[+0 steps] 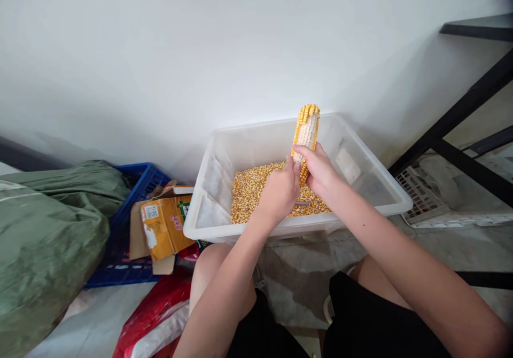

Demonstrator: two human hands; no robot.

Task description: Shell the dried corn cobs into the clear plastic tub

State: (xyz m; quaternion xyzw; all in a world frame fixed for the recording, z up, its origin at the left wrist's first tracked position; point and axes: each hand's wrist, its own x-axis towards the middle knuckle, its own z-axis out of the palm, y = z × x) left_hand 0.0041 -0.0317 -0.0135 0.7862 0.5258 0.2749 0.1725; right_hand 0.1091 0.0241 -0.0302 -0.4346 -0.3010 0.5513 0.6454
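Note:
Over a translucent plastic bin (218, 231), a corn cob (308, 132) is held up at a slight tilt. Part of its face is stripped pale, while yellow kernels still cover its tip and sides. My right hand (318, 170) is wrapped round the lower part of the cob. Against the cob's lower end, my left hand (282, 187) is closed with its thumb up; its fingertips are partly hidden. Loose corn kernels (250, 189) cover the bin's floor. Among them, just right of my left hand, lies a small grey metal-looking piece (302, 203).
At the left, a green tarp-like bag (52, 240) leans over a blue crate (120, 272). Flattened cardboard boxes (166, 230) and a red bag (156, 310) lie near my left knee. A black metal frame (473, 101) and a white crate (420, 197) stand at the right. The wall (200, 53) is behind.

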